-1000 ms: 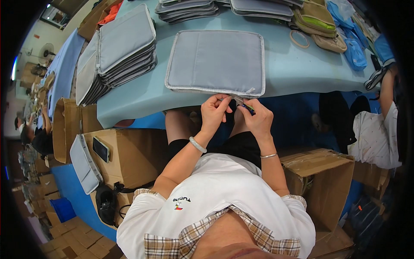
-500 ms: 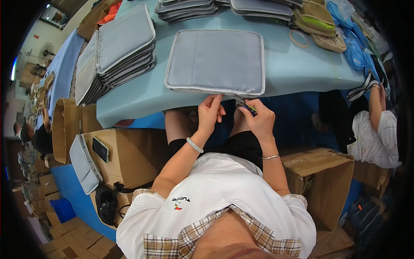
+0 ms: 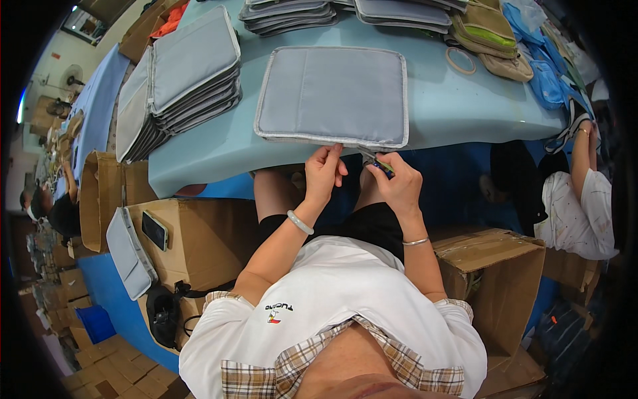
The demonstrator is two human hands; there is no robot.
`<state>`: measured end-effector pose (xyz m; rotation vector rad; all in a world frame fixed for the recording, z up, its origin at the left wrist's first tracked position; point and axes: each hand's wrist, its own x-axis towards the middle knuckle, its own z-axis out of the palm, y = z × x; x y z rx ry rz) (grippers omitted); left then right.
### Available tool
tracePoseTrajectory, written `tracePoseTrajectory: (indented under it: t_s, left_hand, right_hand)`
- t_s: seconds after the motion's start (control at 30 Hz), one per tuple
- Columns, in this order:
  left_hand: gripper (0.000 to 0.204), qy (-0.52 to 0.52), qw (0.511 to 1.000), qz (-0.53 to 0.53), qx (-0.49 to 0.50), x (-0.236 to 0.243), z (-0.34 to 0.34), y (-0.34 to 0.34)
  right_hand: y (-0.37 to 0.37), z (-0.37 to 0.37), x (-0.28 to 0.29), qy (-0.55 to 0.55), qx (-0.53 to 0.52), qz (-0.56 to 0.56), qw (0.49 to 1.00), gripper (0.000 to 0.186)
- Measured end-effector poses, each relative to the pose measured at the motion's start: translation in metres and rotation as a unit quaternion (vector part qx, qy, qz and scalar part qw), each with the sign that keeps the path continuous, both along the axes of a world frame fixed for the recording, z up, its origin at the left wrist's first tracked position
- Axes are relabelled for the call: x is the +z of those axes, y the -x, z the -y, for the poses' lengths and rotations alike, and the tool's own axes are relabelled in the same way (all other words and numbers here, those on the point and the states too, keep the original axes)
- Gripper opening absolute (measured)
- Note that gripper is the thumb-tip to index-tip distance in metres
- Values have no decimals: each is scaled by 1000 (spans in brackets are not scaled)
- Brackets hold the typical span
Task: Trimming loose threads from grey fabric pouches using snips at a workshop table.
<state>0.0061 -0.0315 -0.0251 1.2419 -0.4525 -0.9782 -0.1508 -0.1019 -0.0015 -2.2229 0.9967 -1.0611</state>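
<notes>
A flat grey padded fabric case (image 3: 332,93) with pale piped edges lies at the near edge of the table. At the middle of its near edge, my left hand (image 3: 323,174) pinches the rim between thumb and index finger; the other fingers curl below. Just to the right, my right hand (image 3: 401,185) grips small snips (image 3: 384,166) with a blue and green handle. Their dark tips point up and left at the case's near edge, close to the right corner. Whether the blades touch the fabric is too small to tell.
Similar grey cases form a tall stack (image 3: 193,66) at the left, with more piles (image 3: 286,16) at the back. Tan pouches (image 3: 488,33) and a tape ring (image 3: 460,60) lie back right. Cardboard boxes (image 3: 199,229) (image 3: 495,266) flank my legs. Another person (image 3: 577,206) is at the right.
My right hand and the snips have shifted very slightly left. My left hand and the case stay in place. The person at the right has moved an arm a little.
</notes>
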Motion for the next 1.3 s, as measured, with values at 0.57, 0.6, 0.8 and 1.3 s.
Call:
tracePoseTrajectory:
  t_s: [0.57,0.6,0.8,1.3]
  left_hand:
    - [25,-46,994,-76,-68,5,2,2]
    - [24,-44,993,-83,-76,3,4,3]
    - [20,-44,990,-90,-101,4,6,6]
    - [18,-37,986,-127,-99,11,3,4]
  right_hand:
    - [26,3,4,-101,81,28,991,27]
    - [27,4,2,-89,67,36,993,27]
    - [19,4,-2,-59,12,38,997,25]
    - [-1,4,-14,17,-7,35,999,22]
